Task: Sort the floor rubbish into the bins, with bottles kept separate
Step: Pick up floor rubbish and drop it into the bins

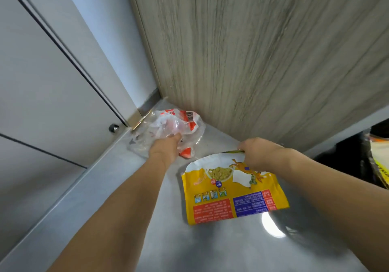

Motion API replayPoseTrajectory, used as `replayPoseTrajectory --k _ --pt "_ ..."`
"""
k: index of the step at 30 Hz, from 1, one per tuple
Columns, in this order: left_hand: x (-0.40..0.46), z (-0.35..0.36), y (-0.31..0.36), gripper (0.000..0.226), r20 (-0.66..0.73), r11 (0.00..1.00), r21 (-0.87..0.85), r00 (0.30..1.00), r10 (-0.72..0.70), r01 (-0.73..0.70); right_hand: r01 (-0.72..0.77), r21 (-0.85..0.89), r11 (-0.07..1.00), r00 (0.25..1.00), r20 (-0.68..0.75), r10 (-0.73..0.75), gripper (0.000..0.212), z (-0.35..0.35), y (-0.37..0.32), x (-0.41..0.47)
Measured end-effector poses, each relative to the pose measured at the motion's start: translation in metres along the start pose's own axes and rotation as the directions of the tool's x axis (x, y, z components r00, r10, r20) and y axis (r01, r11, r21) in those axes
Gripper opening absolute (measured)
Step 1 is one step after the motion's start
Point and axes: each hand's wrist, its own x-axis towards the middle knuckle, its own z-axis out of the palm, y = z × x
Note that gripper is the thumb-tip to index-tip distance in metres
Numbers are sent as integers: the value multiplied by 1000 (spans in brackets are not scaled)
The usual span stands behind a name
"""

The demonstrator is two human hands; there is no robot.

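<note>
Clear wrapper (pixel 168 128): crumpled see-through plastic with red and white print and a barcode patch, bunched on the grey floor (pixel 210 250) right in the corner where the white wall meets the wood-grain panel; my left hand (pixel 166 147) is on its near side, fingers buried in the folds.

Yellow packet (pixel 231 193): flat, glossy food pouch, yellow with a white top, a bowl picture, red and blue text blocks; it lies near the clear wrapper, and my right hand (pixel 259 153) pinches its far top edge.
</note>
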Motion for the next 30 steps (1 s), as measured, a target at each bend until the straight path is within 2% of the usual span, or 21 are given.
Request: replayPoseTrajectory --k 5,12,15,17,19,22,24,26,28,30 --pt "-8 -1 21 42 -11 1000 11 1000 -6 6 -34 12 999 998 -53 35 34 5 11 -33" --pt "-24 4 38 55 40 997 -36 997 63 -62 -136 58 989 986 -91 141 31 18 25 -62" --pt "-37 2 49 54 97 991 -123 993 74 -62 -178 37 983 980 -84 181 30 23 28 -68" --pt "-47 -1 52 44 159 974 -219 983 92 -55 -189 21 982 980 -68 190 30 24 28 -72" --pt "-64 -6 53 31 173 924 -380 977 123 -49 -192 -8 981 980 -53 191 30 21 29 -78" --pt "-102 -22 56 13 134 791 -612 983 129 -20 -196 -27 980 979 -55 194 31 12 31 -90" --pt "-124 -38 52 10 112 664 -746 992 56 46 -198 -22 980 977 -79 196 31 2 32 -97" --pt "-139 -59 39 9 50 551 -830 995 -86 90 -204 10 979 972 -118 204 29 -9 30 -104" --pt "-151 -81 28 22 -4 477 -873 977 -212 100 -217 45 975 960 -170 222 28 -20 27 -110" --pt "-163 -104 22 28 -37 448 -890 967 -250 82 -226 66 972 946 -225 235 24 -28 23 -116"
